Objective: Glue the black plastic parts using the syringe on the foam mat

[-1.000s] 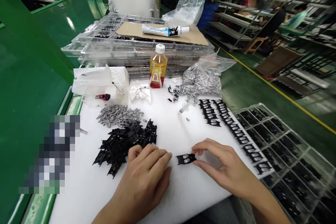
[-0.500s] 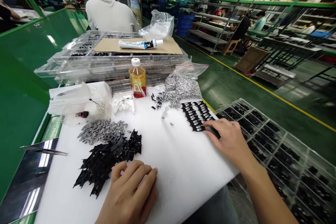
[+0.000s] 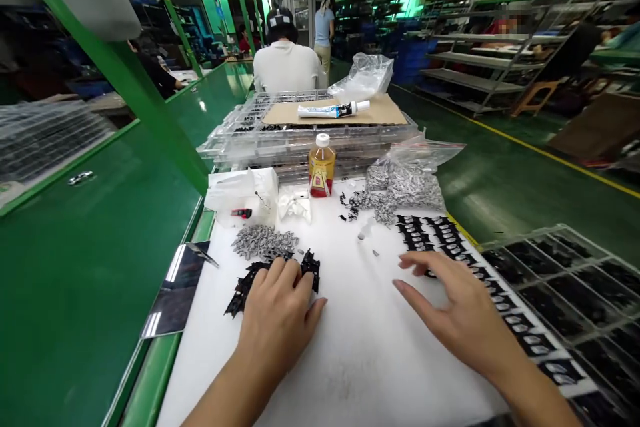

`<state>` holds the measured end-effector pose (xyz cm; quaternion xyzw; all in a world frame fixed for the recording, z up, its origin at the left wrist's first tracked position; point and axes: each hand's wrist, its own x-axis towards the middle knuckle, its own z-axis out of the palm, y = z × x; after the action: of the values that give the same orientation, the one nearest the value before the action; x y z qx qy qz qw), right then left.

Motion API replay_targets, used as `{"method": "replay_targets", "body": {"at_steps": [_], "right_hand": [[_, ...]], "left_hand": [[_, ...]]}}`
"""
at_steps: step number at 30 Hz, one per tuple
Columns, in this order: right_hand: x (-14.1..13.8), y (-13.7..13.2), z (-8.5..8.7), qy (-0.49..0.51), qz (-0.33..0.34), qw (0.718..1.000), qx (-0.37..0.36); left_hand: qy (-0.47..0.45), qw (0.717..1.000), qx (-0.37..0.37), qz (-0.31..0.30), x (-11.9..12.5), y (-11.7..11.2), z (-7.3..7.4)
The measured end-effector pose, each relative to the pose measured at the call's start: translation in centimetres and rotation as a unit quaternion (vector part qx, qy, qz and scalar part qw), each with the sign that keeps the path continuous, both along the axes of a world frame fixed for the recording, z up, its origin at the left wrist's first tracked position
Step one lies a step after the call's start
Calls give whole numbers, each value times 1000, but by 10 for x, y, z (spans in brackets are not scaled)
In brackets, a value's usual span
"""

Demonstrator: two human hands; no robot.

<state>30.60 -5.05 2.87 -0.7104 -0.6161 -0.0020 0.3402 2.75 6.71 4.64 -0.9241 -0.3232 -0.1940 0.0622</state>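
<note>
Left hand (image 3: 277, 313), fingers together, rests on black plastic parts pile (image 3: 247, 280). Right hand (image 3: 457, 310), fingers spread, empty, just beside row of assembled black parts (image 3: 450, 240).

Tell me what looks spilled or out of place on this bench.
Small grey metal parts have spilled from the open plastic bag onto the white mat, with black bits among them. A drink bottle stands among the parts, odd for a workbench. The rows of black pieces by the right hand lie tidy.
</note>
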Motion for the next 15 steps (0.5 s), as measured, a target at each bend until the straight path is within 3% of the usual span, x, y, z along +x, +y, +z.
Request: {"method": "replay_targets", "body": {"at_steps": [4,7,10,13,15], "right_hand": [[-21,64,15,66,6,998,-14],[-26,90,29,86,30,996,-26],[-28,75,43,110,25,994,-12],[-28,31,47,147,19,989,-4],[-27,2,43,168,48,983,-50]], "left_hand": [[11,999,24,-23,12,0,-4],[0,997,36,-63,10,-1,-1],[-10,993,26,-111,1,-5,5],[-25,983,-42,-176,-8,-7,11],[-19,969,-93,-230,-10,-5,12]]}}
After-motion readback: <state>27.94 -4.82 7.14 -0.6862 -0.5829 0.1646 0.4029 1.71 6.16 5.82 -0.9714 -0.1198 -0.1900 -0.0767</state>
